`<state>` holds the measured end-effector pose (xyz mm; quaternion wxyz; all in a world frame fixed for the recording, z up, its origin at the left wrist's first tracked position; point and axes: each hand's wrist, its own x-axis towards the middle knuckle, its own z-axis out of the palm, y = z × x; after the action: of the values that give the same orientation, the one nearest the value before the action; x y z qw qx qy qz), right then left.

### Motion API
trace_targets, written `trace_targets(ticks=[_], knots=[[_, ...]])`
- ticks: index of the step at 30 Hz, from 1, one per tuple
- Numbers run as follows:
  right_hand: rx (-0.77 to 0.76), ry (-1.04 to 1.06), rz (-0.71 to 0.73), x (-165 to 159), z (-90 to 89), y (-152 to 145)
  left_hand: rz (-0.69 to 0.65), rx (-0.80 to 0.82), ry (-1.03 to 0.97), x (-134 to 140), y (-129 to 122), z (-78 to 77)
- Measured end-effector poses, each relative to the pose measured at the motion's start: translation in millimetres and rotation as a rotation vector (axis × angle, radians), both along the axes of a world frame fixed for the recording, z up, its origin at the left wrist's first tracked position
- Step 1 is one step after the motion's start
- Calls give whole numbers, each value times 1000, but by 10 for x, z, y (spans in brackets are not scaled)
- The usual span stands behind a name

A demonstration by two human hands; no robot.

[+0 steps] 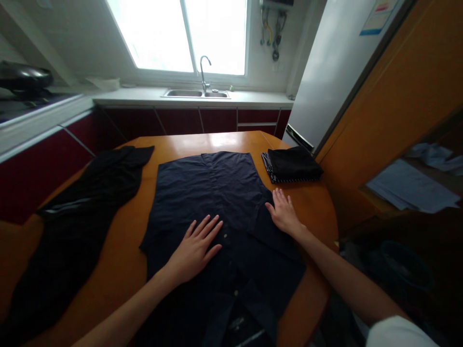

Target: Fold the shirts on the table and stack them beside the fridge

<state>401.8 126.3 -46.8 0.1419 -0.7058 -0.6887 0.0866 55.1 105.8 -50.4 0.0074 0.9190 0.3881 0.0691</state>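
A dark navy button-up shirt (202, 193) lies spread on the wooden table (162, 140), its collar toward me and its hem toward the window. My left hand (197, 248) rests flat on the middle of the shirt, just left of the button line, fingers spread. At the shirt's right edge, my right hand (284, 212) lies with its fingers stretched out, touching the sleeve side. Neither hand grips anything. Light creases run across the far part of the fabric.
Folded dark clothes (294, 164) are stacked at the table's far right. A black garment (83, 226) lies along the left side. Beyond stand a counter with a sink (184, 93), a stove with a pan (25, 77) on the left, and a fridge (318, 72) on the right.
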Motion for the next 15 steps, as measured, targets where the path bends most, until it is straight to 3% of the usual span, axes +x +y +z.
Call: trace_targets(ticks=[6, 8, 11, 15], knots=[[29, -71, 308, -172, 47, 266, -5, -1, -12, -8, -5, 2], [-12, -108, 264, -190, 3, 347, -5, -2, -10, -17, -7, -1], [-51, -121, 91, -134, -89, 423, -17, -7, -7, -30, -10, -2], [-42, -76, 14, -19, -118, 461, -19, -19, -7, -31, -9, 9]])
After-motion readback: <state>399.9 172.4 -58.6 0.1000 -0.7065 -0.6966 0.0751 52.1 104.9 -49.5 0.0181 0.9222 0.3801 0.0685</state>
